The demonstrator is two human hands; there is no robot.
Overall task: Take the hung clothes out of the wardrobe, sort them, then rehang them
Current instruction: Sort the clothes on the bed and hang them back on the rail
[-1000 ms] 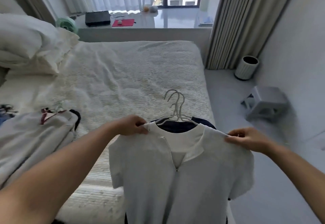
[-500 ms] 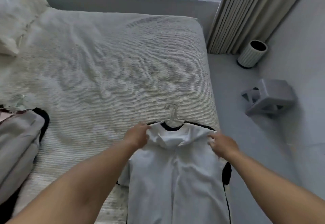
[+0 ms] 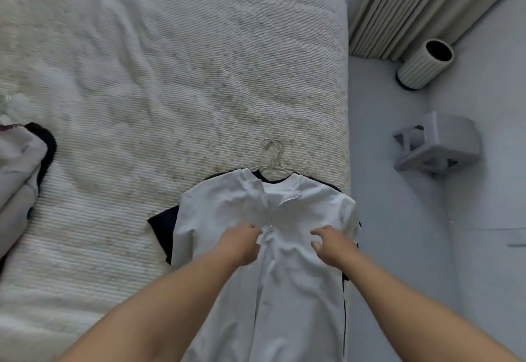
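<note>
A white short-sleeved garment (image 3: 222,213) with a front zip lies flat near the bed's right edge, on top of a dark garment (image 3: 162,230) whose sleeve shows at the left. Thin white hanger hooks (image 3: 271,151) stick out above the collar. My left hand (image 3: 242,245) rests on the chest just left of the zip, its fingers curled into the white fabric. My right hand (image 3: 333,245) is to the right of the zip, fingers loosely bent with the tips on the cloth.
A pile of light and dark clothes (image 3: 20,168) lies at the bed's left edge. The bed (image 3: 170,77) has a ribbed cream cover. On the floor to the right are a ribbed white bin (image 3: 424,63), a tipped grey stool (image 3: 435,145) and a curtain (image 3: 412,6).
The white garment went from held up by its shoulders to lying on the bed. Both hands slid from the shoulders down to the chest beside the zip. My view tilted down.
</note>
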